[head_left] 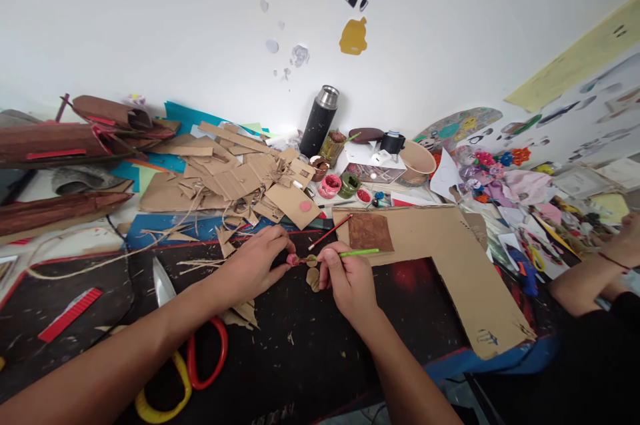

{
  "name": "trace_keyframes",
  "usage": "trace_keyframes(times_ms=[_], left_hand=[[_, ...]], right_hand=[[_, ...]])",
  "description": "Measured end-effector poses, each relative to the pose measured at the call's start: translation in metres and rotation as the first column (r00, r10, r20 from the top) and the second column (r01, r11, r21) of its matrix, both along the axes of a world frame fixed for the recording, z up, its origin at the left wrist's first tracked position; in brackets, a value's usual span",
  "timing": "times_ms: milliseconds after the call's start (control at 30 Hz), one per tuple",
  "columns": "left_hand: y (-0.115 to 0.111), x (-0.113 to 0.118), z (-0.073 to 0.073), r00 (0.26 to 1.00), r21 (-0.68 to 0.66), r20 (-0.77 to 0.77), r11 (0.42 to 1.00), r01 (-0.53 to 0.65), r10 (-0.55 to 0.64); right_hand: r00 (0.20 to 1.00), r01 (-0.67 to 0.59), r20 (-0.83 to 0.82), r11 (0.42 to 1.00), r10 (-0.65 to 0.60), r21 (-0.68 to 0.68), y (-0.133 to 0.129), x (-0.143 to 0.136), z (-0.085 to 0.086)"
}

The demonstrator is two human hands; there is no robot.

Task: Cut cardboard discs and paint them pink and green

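My right hand (350,278) is closed on a paintbrush with a green handle (363,252), whose bristle end points left. Between the thumb and fingers of my left hand (257,262) is a small pink-painted piece (291,258), and the brush tip meets it or lies very close. Small round cardboard pieces (313,278) rest on the dark table just beside my right fingertips. Beyond my hands a second paintbrush, dark red (331,232), leans across the edge of an L-shaped cardboard sheet (425,228). That sheet carries a brown-painted rectangle (371,232).
Large scissors (207,355) lie under my left forearm. Open jars of pink paint (330,186) and green paint (350,184) stand by a black thermos (319,120). Cardboard scraps (225,172) are heaped at back left. Another person's arm (595,265) is at right.
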State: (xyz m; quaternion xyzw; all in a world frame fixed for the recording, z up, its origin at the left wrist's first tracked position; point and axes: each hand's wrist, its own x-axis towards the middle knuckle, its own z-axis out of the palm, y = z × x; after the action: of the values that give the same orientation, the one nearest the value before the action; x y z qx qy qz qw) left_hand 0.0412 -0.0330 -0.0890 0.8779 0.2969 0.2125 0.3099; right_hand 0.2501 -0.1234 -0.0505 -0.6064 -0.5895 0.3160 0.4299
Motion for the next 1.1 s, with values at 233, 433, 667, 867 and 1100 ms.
trace_keyframes(times_ms=[233,433,667,867,1100], left_hand=[[0.0,-0.0003,-0.0002,1.0,-0.009,0.014,1.0,-0.004,0.005],[0.0002,-0.0007,-0.0005,1.0,-0.001,0.004,1.0,0.014,-0.014],[0.0003,-0.0009,-0.0012,1.0,0.002,0.017,1.0,0.005,-0.005],[0.0023,-0.0051,-0.0066,0.999,0.004,0.039,0.999,0.032,-0.032],[0.0003,-0.005,-0.0072,1.0,0.02,-0.008,1.0,-0.016,0.016]], right_hand=[[0.999,0.05,0.007,0.999,-0.05,0.007,0.001,0.001,0.0001],[1.0,0.006,-0.021,1.0,-0.006,-0.017,0.0003,-0.0007,-0.003],[0.997,0.061,-0.039,0.998,-0.06,0.013,0.0011,0.0023,0.0003],[0.999,0.008,-0.043,1.0,-0.008,0.005,-0.0008,-0.0021,-0.0018],[0.999,0.016,-0.04,1.0,-0.016,0.011,0.0001,-0.0035,-0.0034]])
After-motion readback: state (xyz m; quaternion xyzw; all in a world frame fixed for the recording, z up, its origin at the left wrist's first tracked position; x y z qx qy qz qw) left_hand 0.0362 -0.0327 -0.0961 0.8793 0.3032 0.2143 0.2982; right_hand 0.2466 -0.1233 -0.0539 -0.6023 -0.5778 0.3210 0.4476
